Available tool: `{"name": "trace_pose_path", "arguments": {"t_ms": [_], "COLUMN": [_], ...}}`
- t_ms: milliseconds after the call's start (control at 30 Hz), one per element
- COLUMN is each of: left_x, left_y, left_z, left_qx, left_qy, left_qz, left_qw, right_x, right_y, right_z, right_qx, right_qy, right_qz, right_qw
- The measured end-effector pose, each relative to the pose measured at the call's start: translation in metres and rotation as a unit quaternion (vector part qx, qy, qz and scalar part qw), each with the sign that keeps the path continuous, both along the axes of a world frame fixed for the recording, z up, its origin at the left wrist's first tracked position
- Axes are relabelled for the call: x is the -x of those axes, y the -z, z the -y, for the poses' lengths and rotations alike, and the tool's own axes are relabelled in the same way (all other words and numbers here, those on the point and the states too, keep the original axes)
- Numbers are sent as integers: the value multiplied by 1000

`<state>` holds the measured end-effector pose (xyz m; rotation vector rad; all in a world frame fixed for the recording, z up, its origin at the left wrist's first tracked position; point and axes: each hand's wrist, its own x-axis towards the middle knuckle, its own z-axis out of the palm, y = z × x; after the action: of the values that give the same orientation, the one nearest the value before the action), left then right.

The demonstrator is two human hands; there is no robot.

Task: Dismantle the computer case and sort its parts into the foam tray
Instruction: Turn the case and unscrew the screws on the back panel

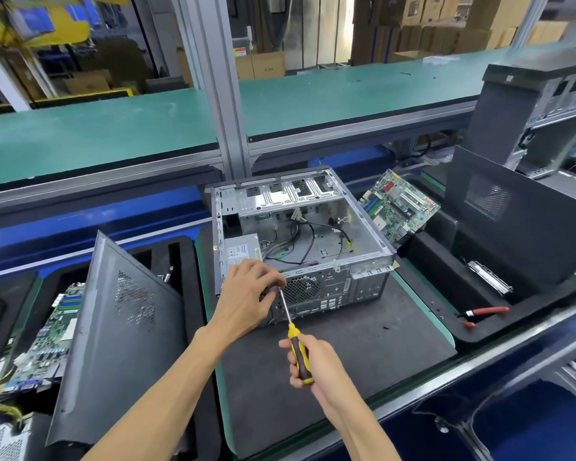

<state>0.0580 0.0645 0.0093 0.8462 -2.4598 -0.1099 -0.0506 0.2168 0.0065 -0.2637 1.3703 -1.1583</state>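
Note:
An open metal computer case (pixel 330 227) lies on a black mat (pixel 363 347), its rear panel facing me. Inside sit a grey power supply (pixel 241 251) and loose cables (pixel 300 237). My right hand (pixel 316 364) grips a yellow-and-black screwdriver (pixel 295 341) whose tip meets the rear panel near the fan grille (pixel 301 289). My left hand (pixel 246 294) rests on the case's rear edge, its fingers pinched around the screwdriver tip. A black foam tray (pixel 446 274) on the right holds a green motherboard (pixel 399 207), a metal bracket (pixel 489 276) and red cables (pixel 486 312).
A grey side panel (pixel 120 327) leans in a second foam tray (pixel 187 261) at left, beside another motherboard (pixel 47 334). A black side panel (pixel 519 214) stands at right, with another case (pixel 539 108) behind. A small black screw (pixel 385 327) lies on the mat. Green conveyor (pixel 113 134) beyond.

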Motion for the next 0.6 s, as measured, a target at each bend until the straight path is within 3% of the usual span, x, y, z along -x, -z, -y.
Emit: {"name": "trace_pose_path", "arguments": {"t_ms": [300,600], "left_x": [0,3], "left_y": [15,15], "left_z": [8,4], "left_qx": [58,22], "left_qy": [9,17], "left_qz": [-38,-146], "left_qw": [998,989], "right_x": [1,11], "right_y": [4,5], "right_z": [-2,-9], "right_qx": [51,46], "right_qy": [-3,-26], "right_qz": [-11,-22], "right_qw": [999,998]}}
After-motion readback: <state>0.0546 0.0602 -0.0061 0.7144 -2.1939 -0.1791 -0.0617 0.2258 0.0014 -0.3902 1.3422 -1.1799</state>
